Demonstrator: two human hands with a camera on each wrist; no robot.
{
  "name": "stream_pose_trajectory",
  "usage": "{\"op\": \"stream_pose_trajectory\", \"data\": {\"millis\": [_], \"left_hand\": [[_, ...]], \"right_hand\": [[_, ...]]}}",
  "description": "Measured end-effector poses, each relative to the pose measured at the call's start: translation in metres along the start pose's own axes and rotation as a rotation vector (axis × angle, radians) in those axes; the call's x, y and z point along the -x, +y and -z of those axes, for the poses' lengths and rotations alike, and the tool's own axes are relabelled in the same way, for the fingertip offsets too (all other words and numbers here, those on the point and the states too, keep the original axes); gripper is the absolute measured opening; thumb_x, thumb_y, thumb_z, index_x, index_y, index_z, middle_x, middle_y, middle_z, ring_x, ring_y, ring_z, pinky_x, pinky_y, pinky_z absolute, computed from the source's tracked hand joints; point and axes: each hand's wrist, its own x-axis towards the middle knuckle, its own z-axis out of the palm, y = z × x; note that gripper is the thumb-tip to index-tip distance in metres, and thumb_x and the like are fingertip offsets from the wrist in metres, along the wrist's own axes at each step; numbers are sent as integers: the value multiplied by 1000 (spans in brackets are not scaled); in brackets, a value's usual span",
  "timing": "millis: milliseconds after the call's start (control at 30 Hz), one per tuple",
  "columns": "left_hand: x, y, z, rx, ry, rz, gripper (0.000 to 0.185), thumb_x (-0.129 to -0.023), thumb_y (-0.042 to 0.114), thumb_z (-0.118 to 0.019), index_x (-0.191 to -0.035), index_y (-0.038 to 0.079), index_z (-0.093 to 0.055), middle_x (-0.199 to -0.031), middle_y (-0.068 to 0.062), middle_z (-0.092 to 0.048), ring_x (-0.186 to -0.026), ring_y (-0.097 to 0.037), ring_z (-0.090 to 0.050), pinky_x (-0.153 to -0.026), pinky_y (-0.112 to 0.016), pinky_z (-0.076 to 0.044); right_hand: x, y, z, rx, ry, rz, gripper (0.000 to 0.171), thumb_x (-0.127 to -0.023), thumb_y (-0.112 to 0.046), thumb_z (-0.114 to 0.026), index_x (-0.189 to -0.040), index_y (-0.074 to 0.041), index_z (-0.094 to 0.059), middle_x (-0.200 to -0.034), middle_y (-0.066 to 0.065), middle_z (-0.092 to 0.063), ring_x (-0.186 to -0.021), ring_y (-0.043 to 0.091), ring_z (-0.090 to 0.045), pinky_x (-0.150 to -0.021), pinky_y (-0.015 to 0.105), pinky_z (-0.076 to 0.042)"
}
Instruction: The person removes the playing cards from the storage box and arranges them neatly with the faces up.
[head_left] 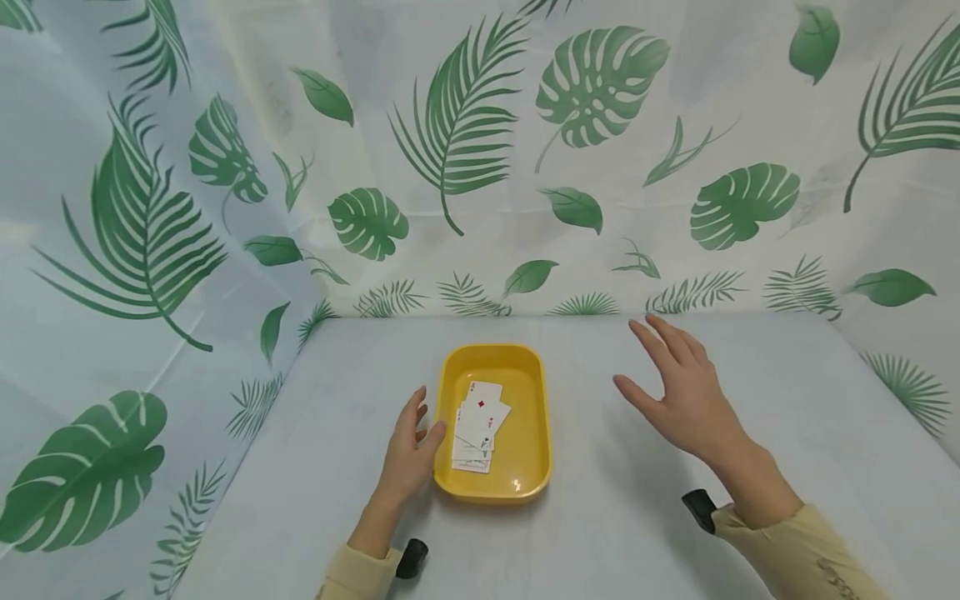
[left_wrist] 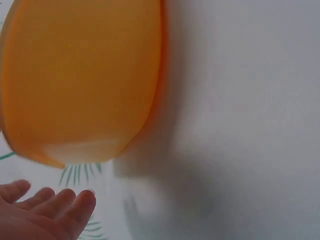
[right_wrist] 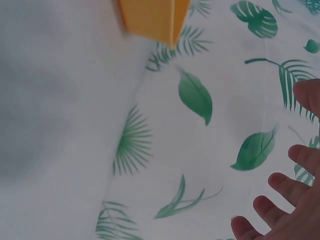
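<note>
A yellow plastic tray point(head_left: 532, 442) with rounded corners stands on the white table, its long side running away from me. Several playing cards point(head_left: 480, 421) lie overlapped in its left half, an ace of diamonds among them. Close along the tray's left side is my left hand point(head_left: 408, 454), thumb right at the rim and fingers relaxed. The left wrist view shows those fingers point(left_wrist: 75, 212) loosely spread near the tray's outer wall point(left_wrist: 85, 85). My right hand point(head_left: 690, 404) hovers over the table to the right, apart from the tray, fingers spread and holding nothing.
The white table point(head_left: 592, 542) reaches back to a leaf-patterned cloth point(head_left: 487, 250) hanging behind it and at both sides. A black wrist device point(head_left: 412, 558) sits at the left cuff, and another black device point(head_left: 699, 510) at the right cuff.
</note>
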Motion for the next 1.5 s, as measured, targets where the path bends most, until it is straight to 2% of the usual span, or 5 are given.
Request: {"op": "stream_pose_trajectory", "data": {"millis": [267, 733, 967, 1300, 1500], "left_hand": [[10, -10, -12, 128, -45, 64, 73, -100, 13, -58, -160, 3, -19, -164, -17, -23, -147, -35, -27, -114, -49, -25], [22, -16, -16, 92, -6, 120, 81, -88, 4, -54, -162, 11, -20, -165, -11, -23, -148, -33, -23, -114, -55, -21], [23, -17, -12, 81, -35, 154, 87, -85, 4, -55, -163, 16, -19, -166, -6, -22, -148, -29, -25, -113, -55, -24], [18, -15, -14, 103, -91, 126, 86, -85, -1, -48, -163, 18, -16, -166, -3, -23, -143, -27, -32, -111, -54, -28], [19, -15, -13, 105, -102, 114, 86, -85, -1, -48, -163, 18, -16, -165, -4, -23, -143, -27, -33, -111, -55, -28]], "right_hand": [[-17, -28, -28, -103, -104, 26, 79, -91, -29, -73, -157, -9, -34, -160, 20, -28, -141, 44, -27, -105, 67, -30], [-45, -66, -79, -196, -251, 36, 87, -91, -38, -73, -159, -9, -28, -163, 17, -24, -144, 40, -26, -110, 61, -26], [-64, -83, -89, -186, -326, 53, 89, -90, -42, -72, -160, -11, -27, -163, 16, -25, -144, 39, -27, -110, 60, -29], [-83, -93, -98, -83, -539, 44, 93, -90, -47, -71, -162, -13, -22, -164, 17, -20, -144, 45, -24, -106, 65, -30], [-88, -95, -109, -40, -600, 71, 92, -90, -46, -71, -161, -10, -23, -163, 20, -22, -142, 47, -26, -109, 64, -28]]}}
